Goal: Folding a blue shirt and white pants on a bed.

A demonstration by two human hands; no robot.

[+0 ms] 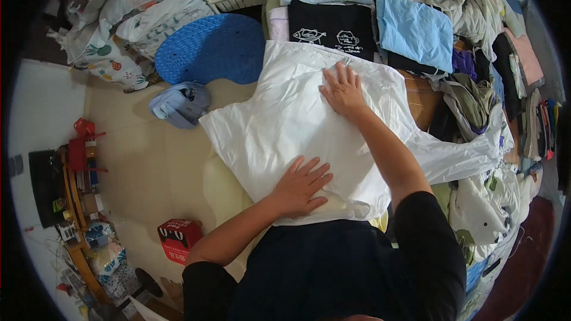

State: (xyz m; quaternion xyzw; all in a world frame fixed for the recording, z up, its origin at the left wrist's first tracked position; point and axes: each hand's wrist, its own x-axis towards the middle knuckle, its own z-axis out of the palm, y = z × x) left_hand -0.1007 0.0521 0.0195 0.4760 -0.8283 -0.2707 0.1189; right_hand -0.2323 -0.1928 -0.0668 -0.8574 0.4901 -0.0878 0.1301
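A white garment (285, 113) lies spread out before me, its fabric loosely creased. One sleeve points to the left, and a longer part trails off to the right over other clothes. My left hand (302, 189) rests flat on the lower part of the garment, fingers spread. Farther up, toward the collar end, my right hand (345, 92) presses flat on the cloth with its fingers apart. Neither hand grips anything. What lies beneath the garment is mostly hidden; a pale yellow cloth (223, 181) shows past its left edge.
Beyond the garment lie a folded black printed shirt (333, 27) and a folded light blue cloth (415, 32). Heaped clothes (476, 89) crowd the right. A blue oval board (211, 47), a light blue cap-like item (179, 104) and a red box (179, 239) are at the left.
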